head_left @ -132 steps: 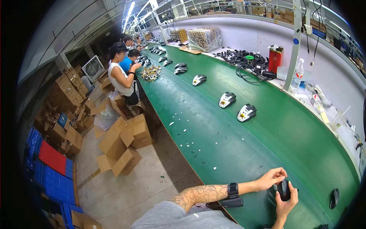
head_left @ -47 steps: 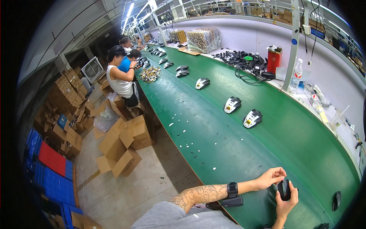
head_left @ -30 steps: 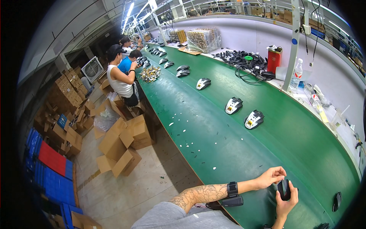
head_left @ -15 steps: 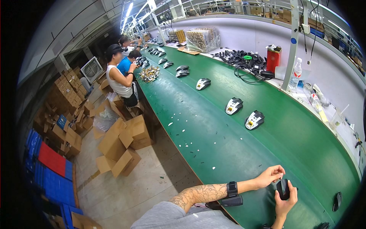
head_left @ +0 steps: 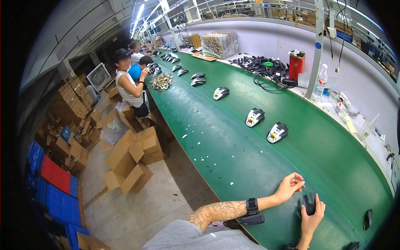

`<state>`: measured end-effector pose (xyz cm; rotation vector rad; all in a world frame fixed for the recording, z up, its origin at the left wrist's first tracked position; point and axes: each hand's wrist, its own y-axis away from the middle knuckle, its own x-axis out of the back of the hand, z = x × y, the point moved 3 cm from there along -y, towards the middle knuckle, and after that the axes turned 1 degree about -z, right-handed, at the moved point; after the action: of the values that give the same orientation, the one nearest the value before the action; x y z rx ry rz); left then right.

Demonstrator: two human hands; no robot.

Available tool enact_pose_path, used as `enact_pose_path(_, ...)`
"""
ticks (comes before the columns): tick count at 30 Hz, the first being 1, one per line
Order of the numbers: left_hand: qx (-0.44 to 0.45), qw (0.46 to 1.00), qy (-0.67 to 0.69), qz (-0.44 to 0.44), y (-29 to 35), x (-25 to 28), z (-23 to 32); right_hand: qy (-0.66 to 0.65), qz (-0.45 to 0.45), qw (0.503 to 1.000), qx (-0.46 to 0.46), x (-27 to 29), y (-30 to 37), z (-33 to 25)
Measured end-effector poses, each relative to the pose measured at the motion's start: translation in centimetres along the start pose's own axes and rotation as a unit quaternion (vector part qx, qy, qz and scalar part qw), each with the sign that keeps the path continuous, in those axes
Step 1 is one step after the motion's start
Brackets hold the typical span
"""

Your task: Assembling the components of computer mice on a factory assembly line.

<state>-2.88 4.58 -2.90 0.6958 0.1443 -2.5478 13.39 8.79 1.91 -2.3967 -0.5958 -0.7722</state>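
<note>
Right hand: (head_left: 312, 220) wrapped around a dark mouse (head_left: 308, 203), thumb on one flank, fingers on the other.
Held mouse: low over the green surface (head_left: 341, 166); centre of the clock for all bearings here. Whether it touches the surface, can't tell.
Left hand: (head_left: 288, 188) at half past 10, apart from the mouse; fingers curled, tips close to the thumb. Can't tell if a small piece is pinched there.
Step in hand: looks like close handwork on the mouse, right hand steadying, left hand off it.
Next move calls for: probably a firm right grip, and left fingertips crossing the small gap if the mouse needs them.
Loose dark mouse: (head_left: 368, 219) between 3 and 4, nobody touching it.
Black-and-white mice: nearest pair (head_left: 277, 132) toward 11; more beyond.
White scraps: (head_left: 232, 183) scattered, nearest at half past 9.
Metallic parts: piled (head_left: 161, 82) far off at 10.
Co-worker: (head_left: 130, 87) also at 10, beside the surface.
</note>
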Motion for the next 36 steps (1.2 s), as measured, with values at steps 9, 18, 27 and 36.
enact_pose_path(9, 0.021, 0.999, 0.006, 0.024, -0.1, 0.4, 0.6, 0.034, -0.070, 0.997, -0.024, -0.2, 0.4, 0.4)
enact_pose_path(18, 0.024, 0.999, -0.011, 0.032, -0.1, 0.8, 0.8, 0.036, -0.074, 0.996, -0.022, -0.1, 0.4, 0.0)
enact_pose_path(27, -0.004, 0.999, -0.030, 0.037, -0.2, 1.0, 0.6, 0.014, -0.049, 0.999, -0.020, 0.6, 0.4, -0.6)
enact_pose_path(36, -0.113, 0.974, -0.191, 0.031, -4.2, -1.4, 2.4, -0.008, -0.052, 0.998, -0.025, 0.9, 0.4, -0.8)
